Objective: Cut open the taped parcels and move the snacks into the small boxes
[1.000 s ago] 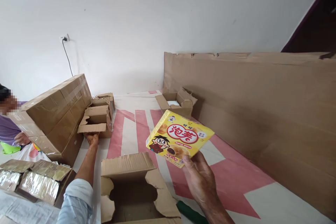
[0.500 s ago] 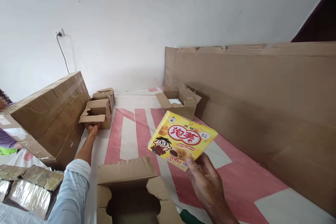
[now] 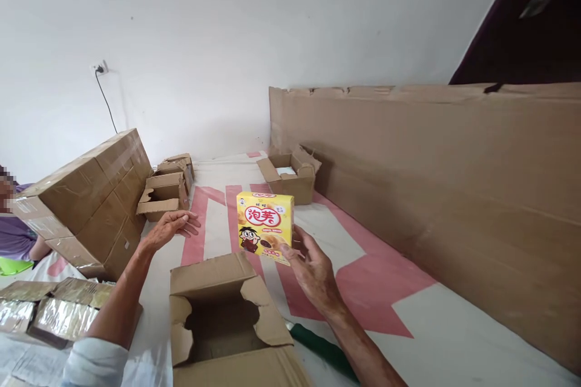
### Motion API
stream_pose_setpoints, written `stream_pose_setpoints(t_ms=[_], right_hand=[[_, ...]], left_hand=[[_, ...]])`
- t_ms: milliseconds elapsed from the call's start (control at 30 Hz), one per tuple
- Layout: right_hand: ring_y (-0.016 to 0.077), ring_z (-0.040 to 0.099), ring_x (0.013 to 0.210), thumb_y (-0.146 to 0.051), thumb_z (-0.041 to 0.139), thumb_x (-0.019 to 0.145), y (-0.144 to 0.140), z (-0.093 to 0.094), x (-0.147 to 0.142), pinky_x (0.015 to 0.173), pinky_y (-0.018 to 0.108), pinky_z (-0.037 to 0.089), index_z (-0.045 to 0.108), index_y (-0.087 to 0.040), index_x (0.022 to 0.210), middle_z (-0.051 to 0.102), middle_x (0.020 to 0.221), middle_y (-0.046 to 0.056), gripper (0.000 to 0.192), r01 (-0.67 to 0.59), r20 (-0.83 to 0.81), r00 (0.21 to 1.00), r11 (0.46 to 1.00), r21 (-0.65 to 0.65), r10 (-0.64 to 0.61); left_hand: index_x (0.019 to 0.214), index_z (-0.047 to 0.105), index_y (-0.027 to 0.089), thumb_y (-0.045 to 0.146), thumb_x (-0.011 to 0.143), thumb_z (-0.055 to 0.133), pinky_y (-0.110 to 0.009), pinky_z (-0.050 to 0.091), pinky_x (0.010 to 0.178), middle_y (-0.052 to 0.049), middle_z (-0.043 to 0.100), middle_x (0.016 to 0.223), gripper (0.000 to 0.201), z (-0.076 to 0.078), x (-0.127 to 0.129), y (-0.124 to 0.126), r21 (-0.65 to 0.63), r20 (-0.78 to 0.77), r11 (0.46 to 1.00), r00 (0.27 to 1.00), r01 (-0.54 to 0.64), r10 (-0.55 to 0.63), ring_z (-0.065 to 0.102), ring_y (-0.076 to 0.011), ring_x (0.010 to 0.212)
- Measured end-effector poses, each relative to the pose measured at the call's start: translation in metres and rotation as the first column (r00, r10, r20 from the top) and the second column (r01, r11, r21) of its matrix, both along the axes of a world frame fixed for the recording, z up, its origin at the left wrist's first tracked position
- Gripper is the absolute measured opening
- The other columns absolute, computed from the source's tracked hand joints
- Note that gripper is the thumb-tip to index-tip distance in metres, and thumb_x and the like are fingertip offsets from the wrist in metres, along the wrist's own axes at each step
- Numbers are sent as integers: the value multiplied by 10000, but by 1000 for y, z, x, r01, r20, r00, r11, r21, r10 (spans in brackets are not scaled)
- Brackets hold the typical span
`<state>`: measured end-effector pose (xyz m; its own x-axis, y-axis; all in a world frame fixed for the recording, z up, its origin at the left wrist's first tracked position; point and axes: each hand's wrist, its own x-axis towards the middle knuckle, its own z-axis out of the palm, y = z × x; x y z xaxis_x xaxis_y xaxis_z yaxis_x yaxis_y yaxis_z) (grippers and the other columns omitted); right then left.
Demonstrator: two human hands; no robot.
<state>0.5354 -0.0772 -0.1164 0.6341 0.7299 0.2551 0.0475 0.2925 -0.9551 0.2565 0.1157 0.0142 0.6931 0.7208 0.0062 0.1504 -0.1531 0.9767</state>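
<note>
My right hand (image 3: 311, 269) grips a yellow snack box (image 3: 265, 225) by its lower right corner, printed front toward me, above the far flap of an open, empty cardboard carton (image 3: 224, 323). My left hand (image 3: 171, 227) hovers with fingers spread and nothing in it, to the left of the yellow box and in front of a small open brown carton (image 3: 162, 196).
Large taped cartons (image 3: 91, 193) are stacked at the left, with another person partly visible behind them. Foil-wrapped packs (image 3: 49, 311) lie at the lower left. Another open small carton (image 3: 288, 178) sits by the tall cardboard sheet (image 3: 431, 193) along the right. A green object (image 3: 318, 347) lies beside the near carton.
My right hand has brought the yellow box down and left and turned it upright. My left hand has lifted off the floor by the small carton and spread open.
</note>
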Motion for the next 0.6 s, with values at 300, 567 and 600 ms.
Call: stream_pose_setpoints(t_ms=[300, 567, 600], right_hand=[[339, 717, 1201, -671, 697, 881, -29, 39, -3, 968, 502, 613, 657, -277, 1340, 736, 1367, 122, 606, -163, -222, 952, 962, 219, 211], [309, 691, 1107, -529, 733, 907, 2, 72, -12, 877, 422, 592, 649, -274, 1369, 730, 1277, 97, 534, -319, 151, 939, 946, 54, 308], [291, 683, 1068, -489, 726, 915, 18, 74, -15, 855, 397, 575, 655, -266, 1353, 730, 1229, 89, 496, -319, 289, 906, 948, -14, 309]], left_hand=[[961, 849, 193, 635, 875, 756, -357, 597, 754, -104, 789, 856, 459, 49, 6, -58, 355, -76, 930, 995, 92, -70, 736, -254, 797], [1014, 848, 239, 364, 892, 779, -320, 589, 794, -110, 782, 1116, 187, 79, 7, -100, 777, 142, 606, 985, -173, 100, 719, -241, 945], [1025, 845, 241, 352, 864, 800, -307, 589, 765, -105, 781, 1114, 200, 81, 4, -100, 784, 175, 578, 974, -225, 141, 719, -235, 934]])
